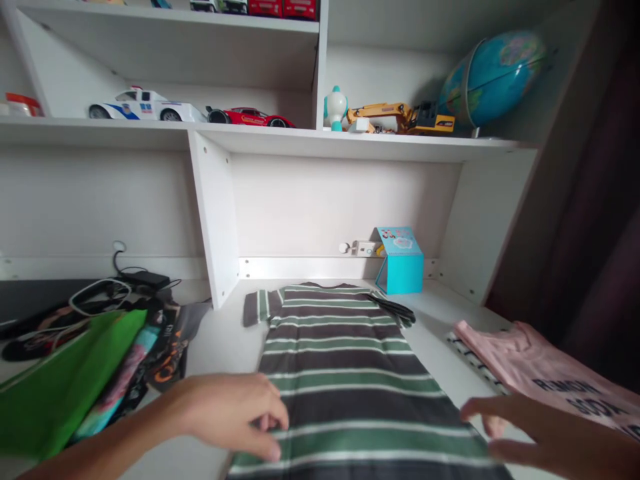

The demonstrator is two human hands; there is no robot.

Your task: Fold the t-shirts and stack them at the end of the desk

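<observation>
A striped T-shirt (345, 383) in dark grey, green and white lies spread flat on the white desk, its neck end away from me. One sleeve sticks out at the far left, and the sleeve at the far right is folded inward over the shirt. My left hand (235, 410) is over the shirt's left edge, fingers loosely bent and thumb apart from them. At the right edge is my right hand (535, 427), with a gap between its thumb and forefinger. Neither hand grips the cloth; whether the fingertips touch it, I cannot tell.
Folded clothes with a pink shirt (545, 367) on top lie at the right. On the left is a pile with a green cloth (75, 380), cables and a black adapter (150, 279). A blue desk calendar (404, 270) stands behind the shirt, below a shelf (350, 141) with toys.
</observation>
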